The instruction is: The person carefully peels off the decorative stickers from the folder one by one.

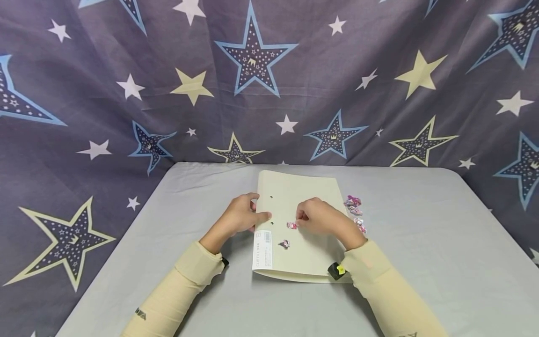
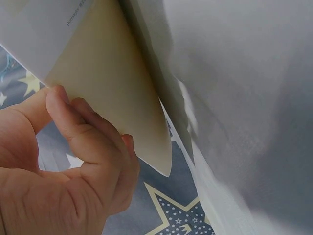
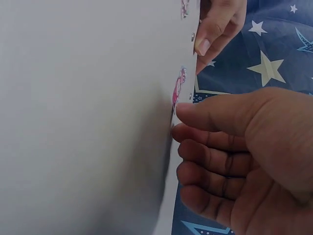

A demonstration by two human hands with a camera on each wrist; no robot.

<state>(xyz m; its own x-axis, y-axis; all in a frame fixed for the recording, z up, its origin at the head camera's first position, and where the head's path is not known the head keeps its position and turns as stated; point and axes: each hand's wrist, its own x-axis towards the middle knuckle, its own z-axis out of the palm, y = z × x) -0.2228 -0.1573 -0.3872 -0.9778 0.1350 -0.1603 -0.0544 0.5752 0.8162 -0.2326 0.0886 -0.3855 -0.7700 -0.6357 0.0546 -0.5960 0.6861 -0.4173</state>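
A cream file folder lies on the table, with two punched holes along its left side and a white label at the lower left. My left hand grips the folder's left edge, thumb on the cover; in the left wrist view its fingers lie against the outer side. Over the cover, my right hand pinches the edge of a small pink sticker between thumb and index finger. The pink sticker is at the cover's surface. Below it sits a dark-hatted character sticker.
To the folder's right, a small heap of pink and purple stickers lies on the grey-covered table, with more stickers partly behind my right wrist. A star-patterned curtain hangs behind the table and at both sides.
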